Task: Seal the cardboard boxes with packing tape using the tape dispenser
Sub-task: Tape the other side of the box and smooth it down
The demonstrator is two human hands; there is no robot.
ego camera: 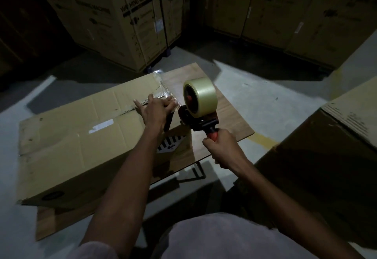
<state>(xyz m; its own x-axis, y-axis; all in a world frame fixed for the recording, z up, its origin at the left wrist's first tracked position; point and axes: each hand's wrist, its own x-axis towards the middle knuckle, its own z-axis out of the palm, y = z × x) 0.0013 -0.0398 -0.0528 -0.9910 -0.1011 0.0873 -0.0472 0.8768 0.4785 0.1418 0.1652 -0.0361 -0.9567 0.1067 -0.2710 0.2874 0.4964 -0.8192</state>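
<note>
A long brown cardboard box (77,148) lies on a low wooden table (230,120). Its top flaps meet in a seam running left to right. My left hand (157,109) presses flat on the seam near the box's right end, fingers straight, beside a shiny strip of clear tape (163,91) that runs over the far edge. My right hand (222,148) grips the red handle of the tape dispenser (195,109). The dispenser carries a big roll of clear tape and sits at the right end of the box, close to my left hand.
Tall printed appliance cartons (126,20) line the back wall. Another large cardboard box (326,156) stands close on the right. Grey concrete floor (265,95) surrounds the table, with a yellow line by its right corner.
</note>
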